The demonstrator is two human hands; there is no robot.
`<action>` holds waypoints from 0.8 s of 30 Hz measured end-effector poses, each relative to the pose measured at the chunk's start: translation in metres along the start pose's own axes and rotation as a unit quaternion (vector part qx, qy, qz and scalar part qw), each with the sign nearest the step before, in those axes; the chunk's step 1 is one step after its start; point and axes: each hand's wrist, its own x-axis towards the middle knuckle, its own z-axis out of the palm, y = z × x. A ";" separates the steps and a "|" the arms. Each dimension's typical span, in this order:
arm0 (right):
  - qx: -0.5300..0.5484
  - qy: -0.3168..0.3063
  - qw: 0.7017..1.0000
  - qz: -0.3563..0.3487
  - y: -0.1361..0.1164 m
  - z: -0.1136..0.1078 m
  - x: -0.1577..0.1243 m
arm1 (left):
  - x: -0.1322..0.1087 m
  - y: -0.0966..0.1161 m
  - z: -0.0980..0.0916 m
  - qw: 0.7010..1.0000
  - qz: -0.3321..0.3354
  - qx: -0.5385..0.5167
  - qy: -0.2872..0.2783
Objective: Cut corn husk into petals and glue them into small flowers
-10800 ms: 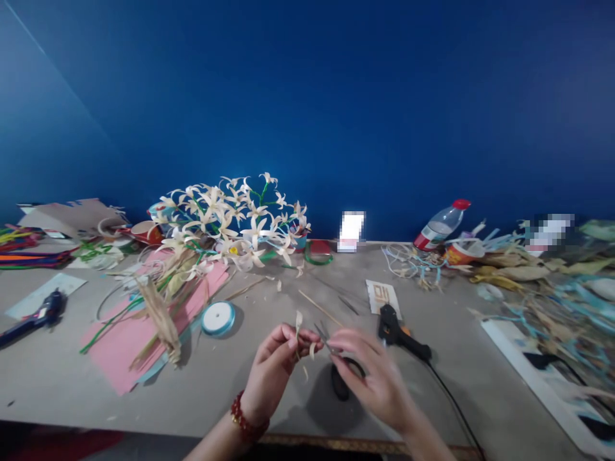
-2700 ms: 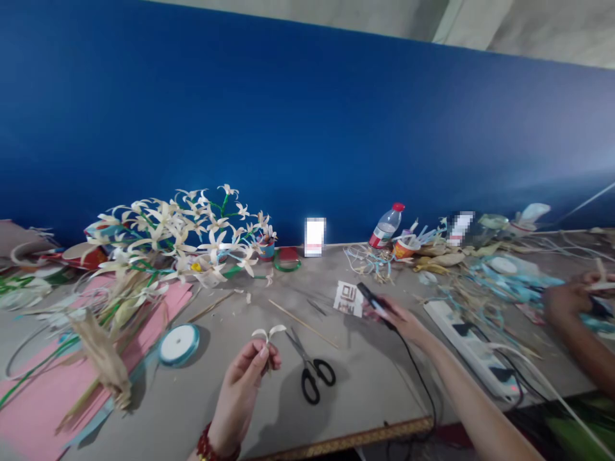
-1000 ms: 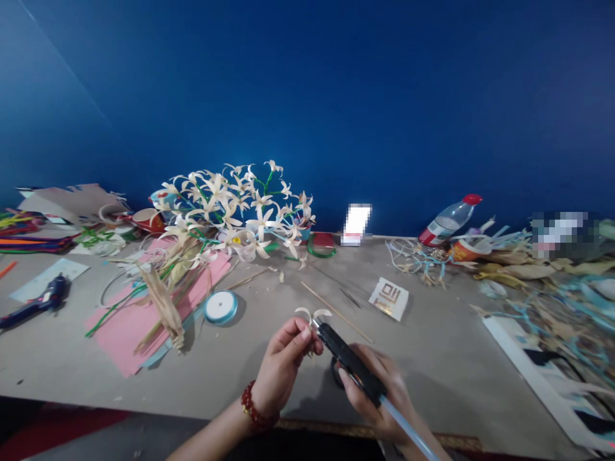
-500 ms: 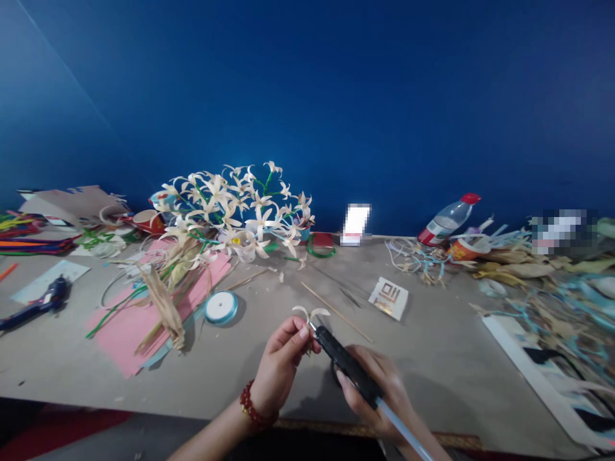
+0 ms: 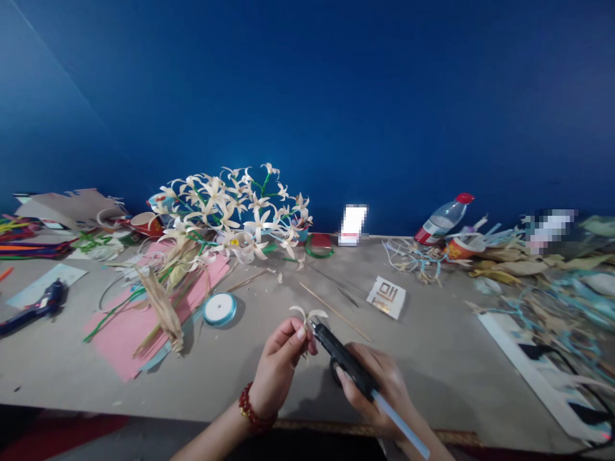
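Pinched between the fingertips of my left hand [image 5: 283, 355] is a small pale flower [image 5: 317, 314] with curved petals. My right hand [image 5: 377, 384] is wrapped round a black hot glue gun [image 5: 348, 362], and a clear glue stick [image 5: 401, 424] juts out of its back end. The gun's metal nozzle is at the flower's base, close to my left fingertips; whether it touches cannot be made out. A red bead bracelet circles my left wrist. A thin stick [image 5: 336, 312] lies just beyond both hands.
A bunch of pale flowers [image 5: 259, 218] on green stems stands at the back. Left are a blue ribbon spool [image 5: 220, 308], pink paper [image 5: 115, 339] and a second glue gun [image 5: 41, 307]. Right are a white packet [image 5: 387, 298], a tilted bottle [image 5: 442, 221] and a power strip [image 5: 523, 368].
The glue gun's tip has shifted very slightly against the flower. Both hands keep their hold, and the whole view has moved a little.
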 end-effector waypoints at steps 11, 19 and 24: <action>-0.228 0.011 0.971 0.073 0.102 -0.012 -0.030 | -0.002 0.008 -0.023 0.998 -0.016 -0.044 0.029; -0.330 -0.071 0.931 0.136 0.167 -0.047 -0.047 | -0.013 0.007 -0.050 0.998 -0.013 -0.003 0.067; -0.324 -0.071 0.936 0.115 0.138 -0.057 -0.008 | -0.011 0.004 -0.055 0.998 0.000 0.001 0.066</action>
